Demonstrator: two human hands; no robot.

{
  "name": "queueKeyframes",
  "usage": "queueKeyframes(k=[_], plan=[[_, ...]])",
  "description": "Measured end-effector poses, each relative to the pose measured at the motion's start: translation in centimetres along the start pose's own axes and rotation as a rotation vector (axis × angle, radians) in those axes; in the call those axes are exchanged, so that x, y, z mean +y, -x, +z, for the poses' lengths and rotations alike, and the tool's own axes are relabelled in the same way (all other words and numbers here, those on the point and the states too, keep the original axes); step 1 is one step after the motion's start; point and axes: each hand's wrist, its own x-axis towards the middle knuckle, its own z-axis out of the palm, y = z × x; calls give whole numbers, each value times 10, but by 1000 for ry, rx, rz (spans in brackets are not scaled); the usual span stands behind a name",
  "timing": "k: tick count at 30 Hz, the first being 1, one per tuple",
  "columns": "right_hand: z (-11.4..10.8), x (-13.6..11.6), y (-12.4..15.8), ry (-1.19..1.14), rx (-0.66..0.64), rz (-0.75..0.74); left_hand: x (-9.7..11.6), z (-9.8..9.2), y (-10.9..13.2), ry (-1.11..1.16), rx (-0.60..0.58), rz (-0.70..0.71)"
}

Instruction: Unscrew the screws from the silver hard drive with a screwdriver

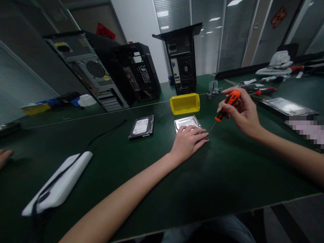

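My left hand (188, 141) lies flat, fingers stretched, on the near part of a silver hard drive (186, 122) on the green table. My right hand (241, 113) is closed round an orange-handled screwdriver (226, 107), held tilted with its tip down at the drive's near right corner, beside my left fingertips. A second hard drive (142, 127), label up, lies to the left. A yellow plastic bin (185, 103) stands just behind the silver drive.
Three open computer towers (181, 62) (138, 72) (87, 69) stand at the back. A white pad with a black cable (59, 183) lies at the near left. Another screwdriver (263, 91) and a flat drive (288, 107) lie at the right. Another person's hand (4, 156) shows at the left edge.
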Motion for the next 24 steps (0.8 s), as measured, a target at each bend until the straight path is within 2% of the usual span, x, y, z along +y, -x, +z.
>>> queueKeyframes(k=[12,17,20,24], plan=[[1,0,-2,-34,-38,-24,5,0,-1,22,2,-9],[0,4,-17,-44,-141,17,11,-1,-8,142,-2,-161],[2,4,-30,-8,-249,45,14,0,-9,207,13,-222],[6,-1,-44,35,-372,38,17,2,-6,152,5,-252]])
